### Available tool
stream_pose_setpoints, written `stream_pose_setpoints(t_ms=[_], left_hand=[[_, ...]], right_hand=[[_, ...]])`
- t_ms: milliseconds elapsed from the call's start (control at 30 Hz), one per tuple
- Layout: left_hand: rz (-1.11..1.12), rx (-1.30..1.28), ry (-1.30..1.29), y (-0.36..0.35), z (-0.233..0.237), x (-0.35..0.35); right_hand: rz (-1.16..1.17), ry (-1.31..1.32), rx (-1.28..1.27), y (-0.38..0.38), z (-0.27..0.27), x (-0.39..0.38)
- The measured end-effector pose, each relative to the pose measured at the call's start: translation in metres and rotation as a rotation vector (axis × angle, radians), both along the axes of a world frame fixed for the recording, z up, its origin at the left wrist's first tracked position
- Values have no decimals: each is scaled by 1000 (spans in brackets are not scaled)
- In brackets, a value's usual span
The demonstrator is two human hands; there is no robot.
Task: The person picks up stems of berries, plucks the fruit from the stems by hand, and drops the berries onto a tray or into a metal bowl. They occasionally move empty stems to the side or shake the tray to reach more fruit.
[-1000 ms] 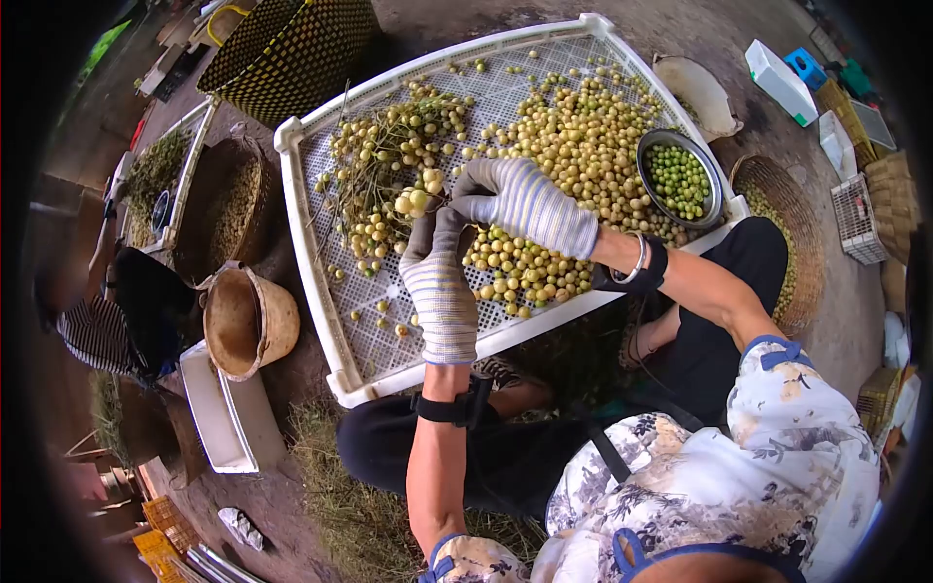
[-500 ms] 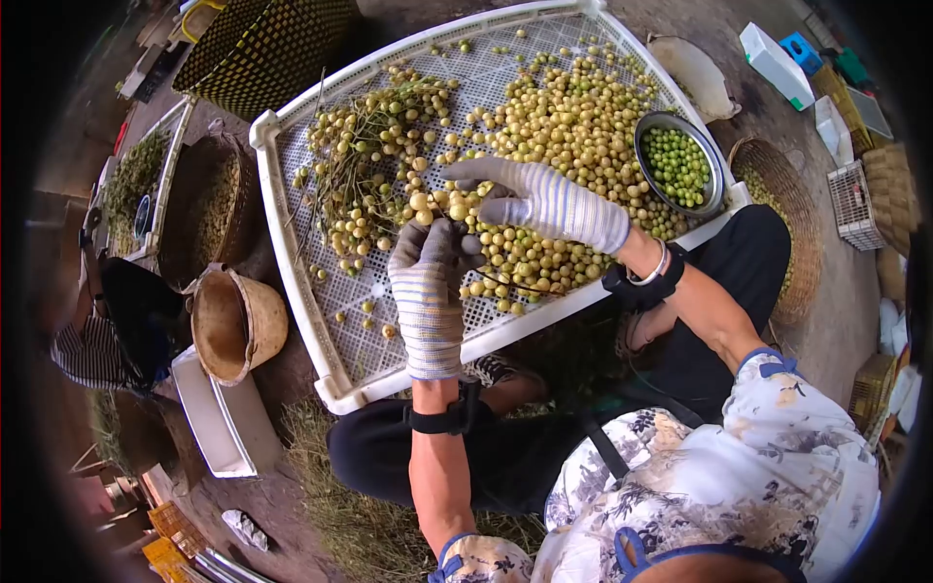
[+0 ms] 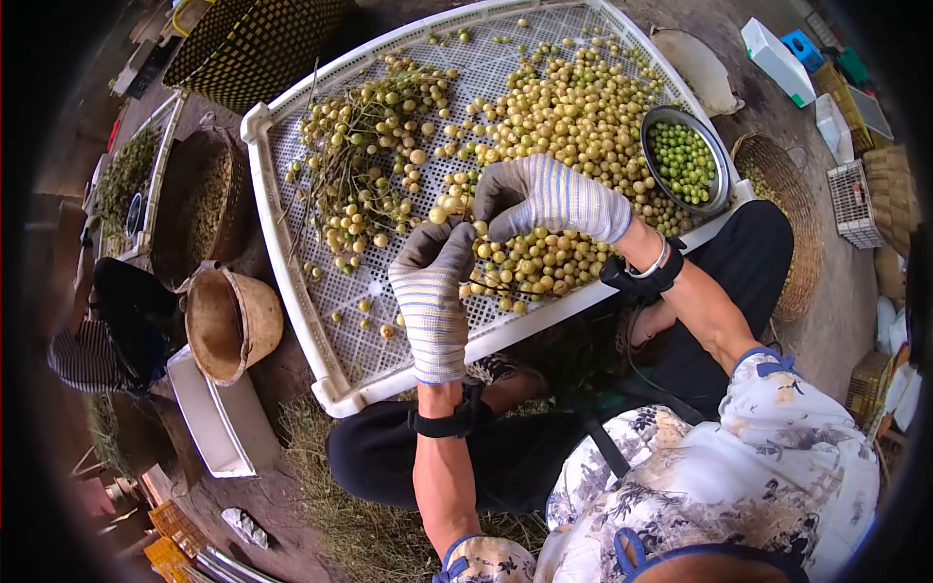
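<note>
My left hand (image 3: 431, 296), in a striped knit glove with dark fingers, is closed on a thin fruit twig; most of the twig is hidden. Pale yellow round fruits (image 3: 439, 212) show just beyond its fingertips. My right hand (image 3: 554, 199), gloved alike, has its thumb and forefinger curled together at a small round fruit (image 3: 480, 228) beside the left fingertips. Both hands are above a white mesh tray (image 3: 374, 361). Loose yellow-green fruits (image 3: 573, 117) are heaped on its right side, and stemmed bunches (image 3: 360, 146) lie on its left.
A metal bowl (image 3: 723, 185) of greener fruits sits at the tray's right edge. Wicker baskets (image 3: 802, 214) stand to the right. Leftward are a tan bucket (image 3: 267, 325), a white trough (image 3: 209, 418) and another person (image 3: 92, 350). Cut stems (image 3: 340, 486) lie on the floor.
My right hand's fingers have curled inward and come down to the fruit by my left fingertips; they were stretched out before. My left hand has barely moved.
</note>
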State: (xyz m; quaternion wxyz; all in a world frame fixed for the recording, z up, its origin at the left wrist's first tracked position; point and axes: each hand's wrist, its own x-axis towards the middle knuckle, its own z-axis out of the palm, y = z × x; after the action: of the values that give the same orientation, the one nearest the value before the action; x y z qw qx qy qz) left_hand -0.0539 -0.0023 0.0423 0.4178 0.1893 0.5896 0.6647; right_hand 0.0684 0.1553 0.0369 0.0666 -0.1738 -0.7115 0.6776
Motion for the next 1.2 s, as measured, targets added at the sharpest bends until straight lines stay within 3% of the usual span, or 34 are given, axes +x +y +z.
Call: stream_pose_setpoints(t_ms=[133, 267, 367, 500, 633, 733, 767, 833, 900, 933, 967, 1033, 1133, 1167, 1200], left_hand=[[30, -28, 8, 2, 0, 1], [80, 22, -80, 4, -3, 2], [135, 18, -126, 8, 3, 9], [154, 27, -137, 9, -2, 7], [120, 60, -83, 5, -6, 5], [155, 20, -56, 7, 0, 10], [167, 1, -40, 8, 4, 14], [152, -9, -77, 8, 3, 13], [107, 8, -183, 3, -5, 2], [82, 30, -243, 3, -6, -1], [93, 37, -261, 4, -7, -2], [113, 53, -300, 5, -3, -1], [2, 118, -369, 5, -2, -3], [-35, 143, -392, 6, -2, -3], [-39, 128, -356, 6, -1, -2]], right_hand=[[-96, 63, 228, -9, -12, 2], [-305, 231, -37, -28, -24, -3], [-531, 336, -580, -47, -39, -6], [-621, 510, -734, -47, -48, -11], [-642, 385, -392, -43, -31, -5], [-449, 274, 317, -41, -15, -6], [-396, 145, 268, -46, -7, -5], [-406, 226, 66, -48, -16, -15], [-362, 93, 3, -45, -4, -8], [-318, 150, -272, -41, -15, -5], [-204, 419, -633, -37, -34, -5], [-257, 492, -696, -27, -40, -6], [-417, 298, -440, -29, -18, -2], [-334, 217, -239, -26, -21, -1], [-271, 198, -263, -24, -22, -1]])
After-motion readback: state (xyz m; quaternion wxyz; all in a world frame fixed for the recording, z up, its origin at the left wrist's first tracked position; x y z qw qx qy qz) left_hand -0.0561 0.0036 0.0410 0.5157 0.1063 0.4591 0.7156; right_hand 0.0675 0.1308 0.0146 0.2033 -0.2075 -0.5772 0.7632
